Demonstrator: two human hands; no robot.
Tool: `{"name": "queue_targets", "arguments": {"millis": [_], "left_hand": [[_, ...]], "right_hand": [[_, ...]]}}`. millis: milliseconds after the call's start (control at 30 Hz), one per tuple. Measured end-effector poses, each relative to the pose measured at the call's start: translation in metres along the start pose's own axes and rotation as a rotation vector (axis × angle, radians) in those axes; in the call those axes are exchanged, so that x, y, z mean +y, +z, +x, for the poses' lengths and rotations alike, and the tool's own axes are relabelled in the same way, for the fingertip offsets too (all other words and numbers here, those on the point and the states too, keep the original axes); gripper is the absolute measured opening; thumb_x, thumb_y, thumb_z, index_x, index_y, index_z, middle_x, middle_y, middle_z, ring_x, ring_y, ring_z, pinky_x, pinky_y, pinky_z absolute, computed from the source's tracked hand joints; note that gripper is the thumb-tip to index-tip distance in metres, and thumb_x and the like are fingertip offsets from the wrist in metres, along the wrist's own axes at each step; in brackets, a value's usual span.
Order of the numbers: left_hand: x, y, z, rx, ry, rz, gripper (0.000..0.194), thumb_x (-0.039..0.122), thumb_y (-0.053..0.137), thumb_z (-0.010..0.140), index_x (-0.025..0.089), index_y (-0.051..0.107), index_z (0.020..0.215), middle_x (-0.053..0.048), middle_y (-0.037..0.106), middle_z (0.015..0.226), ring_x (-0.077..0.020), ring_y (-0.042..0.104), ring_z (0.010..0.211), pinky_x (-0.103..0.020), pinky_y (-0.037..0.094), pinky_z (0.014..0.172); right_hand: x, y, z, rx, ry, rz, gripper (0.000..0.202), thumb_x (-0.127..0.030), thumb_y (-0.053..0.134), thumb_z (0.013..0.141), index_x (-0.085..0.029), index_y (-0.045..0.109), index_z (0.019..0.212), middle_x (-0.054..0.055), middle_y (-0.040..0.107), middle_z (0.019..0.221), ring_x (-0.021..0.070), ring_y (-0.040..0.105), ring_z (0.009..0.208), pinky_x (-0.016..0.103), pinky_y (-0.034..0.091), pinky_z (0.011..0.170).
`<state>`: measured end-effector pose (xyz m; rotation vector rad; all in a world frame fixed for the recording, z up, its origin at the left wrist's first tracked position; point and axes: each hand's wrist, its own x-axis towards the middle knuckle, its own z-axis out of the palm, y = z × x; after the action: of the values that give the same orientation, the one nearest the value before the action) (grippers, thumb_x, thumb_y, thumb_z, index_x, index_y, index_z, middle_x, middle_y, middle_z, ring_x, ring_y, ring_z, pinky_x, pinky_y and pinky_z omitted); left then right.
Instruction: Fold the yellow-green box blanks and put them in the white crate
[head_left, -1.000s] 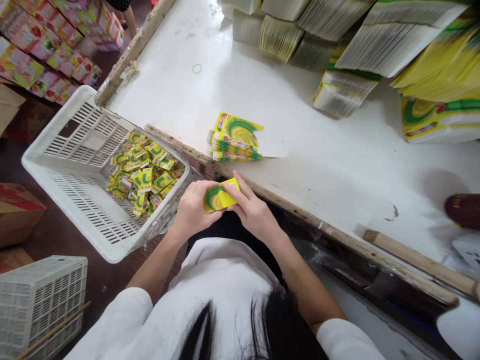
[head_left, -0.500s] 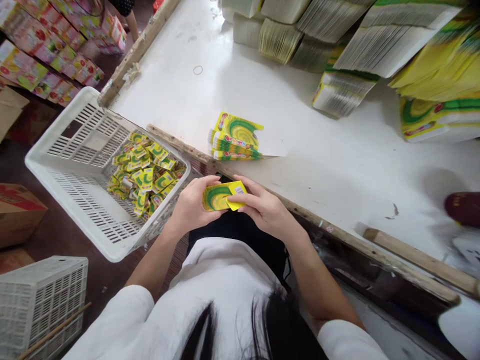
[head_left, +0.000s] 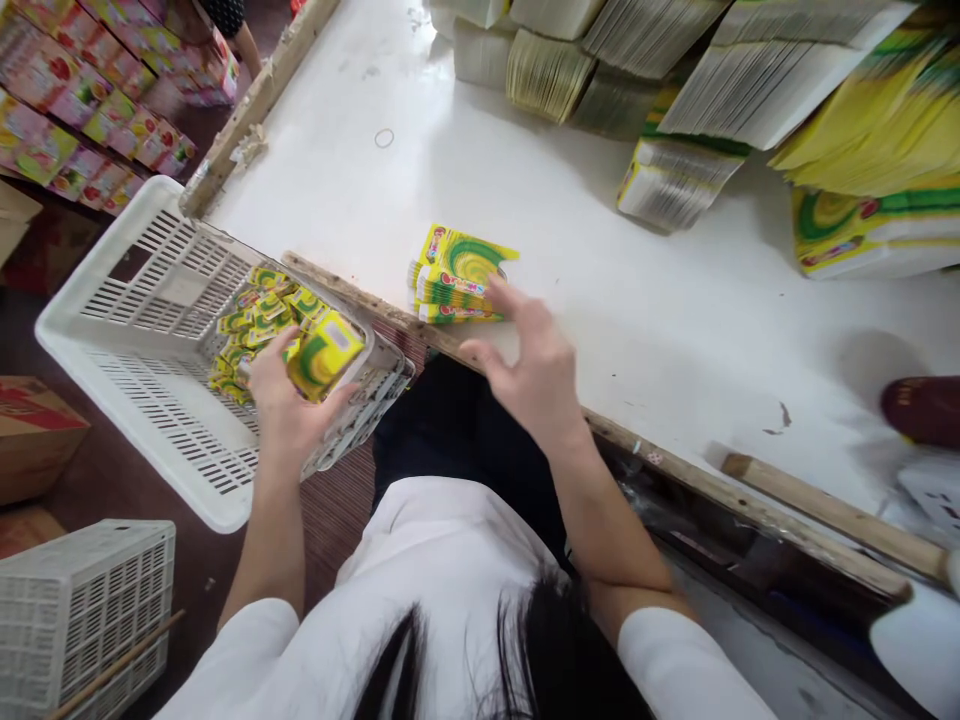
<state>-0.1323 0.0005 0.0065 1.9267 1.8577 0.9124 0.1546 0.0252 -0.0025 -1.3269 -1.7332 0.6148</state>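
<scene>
My left hand (head_left: 289,395) is over the white plastic basket (head_left: 82,340), thumb and fingers on either side of a small yellow-and-green printed carton (head_left: 324,352). Motion blurs that carton, and whether the fingers still press on it is hard to see. Many similar small cartons (head_left: 255,320) lie heaped in the basket below. My right hand (head_left: 536,370) reaches over the table edge with thumb and forefinger apart, holding nothing. Its blurred fingertips are at the right end of a fanned pile of flat printed carton blanks (head_left: 457,270); contact cannot be made out.
Stacks of card blanks (head_left: 660,60) stand along the far side of the white table (head_left: 675,330). A wooden strip (head_left: 352,290) edges it. A rubber band (head_left: 384,138) lies farther back. Another crate (head_left: 90,610) and cardboard boxes (head_left: 37,430) are at left. Part of another person (head_left: 244,45) shows behind.
My hands have parted. The left one has carried the folded carton leftward over the basket; the right one has let go of it and moved up to the pile of blanks.
</scene>
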Motion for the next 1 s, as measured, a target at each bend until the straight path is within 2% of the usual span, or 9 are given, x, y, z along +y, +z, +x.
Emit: {"name": "queue_targets", "arguments": {"millis": [100,267,367,500,567,633,800,900,1000], "left_hand": [[-0.008,-0.009,0.001,0.116,-0.043,0.108,0.090,0.039,0.088,0.061,0.020,0.047,0.139,-0.014,0.054,0.138,-0.0339,0.049,0.131,-0.052,0.035,0.114],[0.023,0.024,-0.011,-0.130,-0.074,-0.174,0.043,0.037,0.075,0.079,0.021,0.064,0.117,-0.007,0.069,0.118,-0.0242,0.063,0.115,-0.042,0.045,0.106],[0.043,0.052,-0.015,-0.297,-0.104,-0.465,0.043,0.035,0.076,0.079,0.020,0.063,0.118,-0.008,0.071,0.115,-0.0219,0.066,0.111,-0.039,0.047,0.105],[0.065,0.079,-0.013,-0.400,-0.301,-0.968,0.062,0.039,0.082,0.072,0.021,0.058,0.126,-0.012,0.069,0.123,-0.0242,0.065,0.116,-0.040,0.048,0.104],[0.077,0.088,-0.011,-0.375,-0.423,-1.241,0.059,0.049,0.081,0.072,0.021,0.062,0.120,-0.012,0.069,0.123,-0.0271,0.063,0.120,-0.042,0.048,0.105],[0.088,0.093,-0.009,-0.271,-0.511,-1.438,0.051,0.058,0.073,0.076,0.021,0.066,0.111,-0.010,0.070,0.120,-0.0286,0.061,0.123,-0.044,0.047,0.105],[0.099,0.094,-0.004,0.067,-0.526,-1.598,0.043,0.063,0.063,0.081,0.023,0.068,0.096,-0.005,0.071,0.096,-0.0257,0.066,0.106,-0.043,0.051,0.098],[0.097,0.086,0.003,0.096,-0.470,-1.652,0.045,0.063,0.067,0.075,0.020,0.066,0.086,-0.003,0.063,0.080,-0.0213,0.066,0.084,-0.041,0.053,0.089],[0.097,0.077,0.008,0.082,-0.478,-1.706,0.045,0.060,0.072,0.072,0.018,0.061,0.080,-0.001,0.054,0.072,-0.0156,0.059,0.070,-0.034,0.052,0.076]], "right_hand": [[0.023,-0.001,0.022,0.088,0.087,-0.244,0.048,-0.036,0.055,0.096,-0.023,0.047,0.141,0.014,0.062,0.126,0.0344,0.053,0.123,0.062,0.030,0.115],[0.044,0.011,0.032,0.067,0.108,-0.375,0.039,-0.025,0.056,0.093,-0.021,0.055,0.131,0.012,0.063,0.107,0.0333,0.053,0.111,0.064,0.023,0.115],[0.031,0.006,0.029,0.040,0.129,-0.412,0.044,-0.024,0.057,0.091,-0.018,0.051,0.134,0.014,0.060,0.111,0.0346,0.050,0.113,0.062,0.027,0.110],[-0.008,-0.008,0.015,0.043,0.094,-0.424,0.047,-0.020,0.055,0.089,-0.017,0.045,0.136,0.012,0.062,0.109,0.0310,0.053,0.106,0.057,0.030,0.104],[-0.027,-0.010,0.002,0.008,0.041,-0.385,0.046,-0.018,0.056,0.089,-0.018,0.045,0.133,0.009,0.065,0.107,0.0287,0.056,0.103,0.053,0.031,0.104],[-0.040,-0.005,-0.014,-0.058,-0.021,-0.303,0.044,-0.015,0.057,0.089,-0.019,0.047,0.131,0.008,0.067,0.105,0.0263,0.059,0.100,0.048,0.033,0.102],[-0.049,0.030,-0.044,0.010,-0.056,-0.255,0.035,-0.015,0.052,0.094,-0.017,0.050,0.129,0.009,0.068,0.104,0.0239,0.061,0.097,0.044,0.035,0.099],[-0.053,0.047,-0.049,0.037,-0.068,-0.166,0.030,-0.011,0.047,0.096,-0.018,0.054,0.124,0.009,0.067,0.103,0.0225,0.062,0.098,0.040,0.041,0.091],[-0.059,0.051,-0.051,0.005,-0.047,0.124,0.030,-0.010,0.048,0.095,-0.020,0.056,0.123,0.009,0.065,0.105,0.0206,0.062,0.099,0.034,0.050,0.085]]}}
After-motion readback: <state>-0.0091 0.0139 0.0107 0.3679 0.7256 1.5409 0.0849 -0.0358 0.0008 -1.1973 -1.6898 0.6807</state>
